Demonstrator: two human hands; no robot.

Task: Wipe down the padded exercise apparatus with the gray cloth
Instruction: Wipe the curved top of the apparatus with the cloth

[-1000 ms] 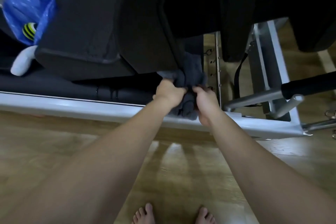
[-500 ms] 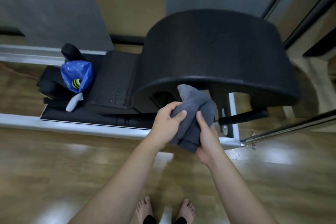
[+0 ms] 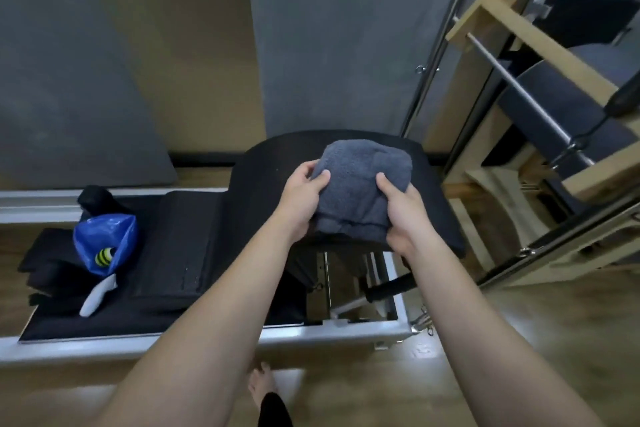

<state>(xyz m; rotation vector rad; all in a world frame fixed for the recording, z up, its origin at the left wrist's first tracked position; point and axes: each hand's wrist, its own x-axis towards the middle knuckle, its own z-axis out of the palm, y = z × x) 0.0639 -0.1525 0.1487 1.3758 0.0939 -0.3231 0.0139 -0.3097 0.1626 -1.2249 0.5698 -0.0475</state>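
A folded gray cloth (image 3: 360,187) lies on top of the black padded arc (image 3: 263,180) of the exercise apparatus. My left hand (image 3: 301,198) grips the cloth's left side, thumb on top. My right hand (image 3: 405,215) grips its right side, fingers curled over the edge. The arc stands at the right end of a long black padded carriage (image 3: 173,246) in a white metal frame (image 3: 332,331). Most of the arc's top is hidden under the cloth and my hands.
A blue bag (image 3: 104,243) with a yellow-striped ball and a white object (image 3: 98,295) lies on the carriage at the left. A black-gripped bar (image 3: 391,286) sticks out under the arc. Wooden-framed equipment (image 3: 526,104) with metal bars stands close on the right. Wooden floor and my foot (image 3: 261,385) are below.
Both hands lifted the cloth from low at the frame beside the arc up onto the arc's top, spreading it wider. The view rose and pulled back.
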